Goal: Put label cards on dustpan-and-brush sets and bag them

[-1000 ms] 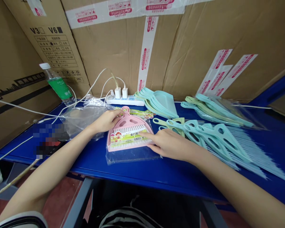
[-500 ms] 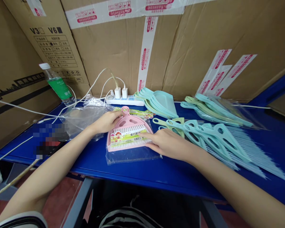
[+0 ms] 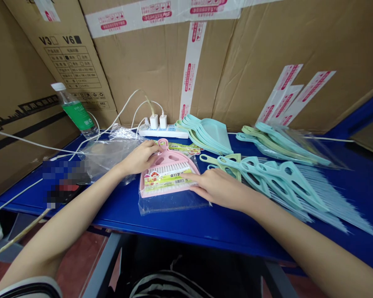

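Dustpan: one pink dustpan (image 3: 169, 162) with a white-bristled brush and a printed label on it, inside a clear bag (image 3: 170, 199), lying flat on the blue tabletop (image 3: 205, 225) between the two hands.
Left hand: the left hand (image 3: 139, 157) rests at the dustpan's upper left edge, near the handle loop, fingers curled and touching it; whether it grips or only steadies cannot be told.
Right hand: the right hand (image 3: 219, 188) lies palm down, fingers spread flat, fingertips pressing the bag at the dustpan's right side; it clasps nothing.
Teal pans: one nested stack (image 3: 207, 134) behind the dustpan, by the cardboard wall; about five, exact count unclear.
Teal brushes: one overlapping row (image 3: 267, 178) just right of the right hand; too overlapped to count.
Bagged sets: one pile (image 3: 282, 142) farther right, count unclear.
Loose bags: one heap of clear bags (image 3: 107, 151) left of the left hand.
Power strip: one (image 3: 163, 131), with two white chargers (image 3: 158, 121) plugged in.
Bottle: one, green label (image 3: 75, 111), at the far left.
Cardboard boxes: a taped wall of them (image 3: 251, 54) behind the tabletop.
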A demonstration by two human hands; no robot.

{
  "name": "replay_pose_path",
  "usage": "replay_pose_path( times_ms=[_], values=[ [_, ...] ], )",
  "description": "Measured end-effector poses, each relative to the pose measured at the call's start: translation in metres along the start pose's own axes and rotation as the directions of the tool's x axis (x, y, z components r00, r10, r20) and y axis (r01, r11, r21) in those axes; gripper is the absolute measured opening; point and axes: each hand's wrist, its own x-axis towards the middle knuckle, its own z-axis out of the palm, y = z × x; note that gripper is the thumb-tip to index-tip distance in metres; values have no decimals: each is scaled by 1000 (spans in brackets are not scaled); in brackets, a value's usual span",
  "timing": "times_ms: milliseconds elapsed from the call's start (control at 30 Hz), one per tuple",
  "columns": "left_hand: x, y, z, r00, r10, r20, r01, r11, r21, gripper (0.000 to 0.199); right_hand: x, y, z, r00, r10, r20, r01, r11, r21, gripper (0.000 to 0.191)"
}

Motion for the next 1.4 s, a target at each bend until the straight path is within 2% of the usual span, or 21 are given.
replay_pose_path(
  times_ms=[200,533,767,1033,1300,1400],
  values=[
    [1,1,-2,1000,-11,-3,11,1000,12,27,0,1,1,998,-34,-49,34,999,-20,29],
    [1,2,-3,999,-32,-34,32,999,15,23,0,1,0,999,-34,-40,32,999,-42,32],
    [1,6,-6,998,-61,20,62,998,-8,29,-1,1,-1,998,-42,-43,40,998,-42,28],
    [0,5,-5,998,-59,8,59,998,-17,30,-1,2,2,996,-46,-76,44,999,-25,29],
    [0,6,-5,998,-55,-2,55,998,-20,30,-1,0,-2,1000,-19,-4,19,999,-28,30],
    [0,7,-5,998,-56,2,56,998,-22,30,-1,0,-1,999,-30,-12,29,999,-29,30]
  ],
)
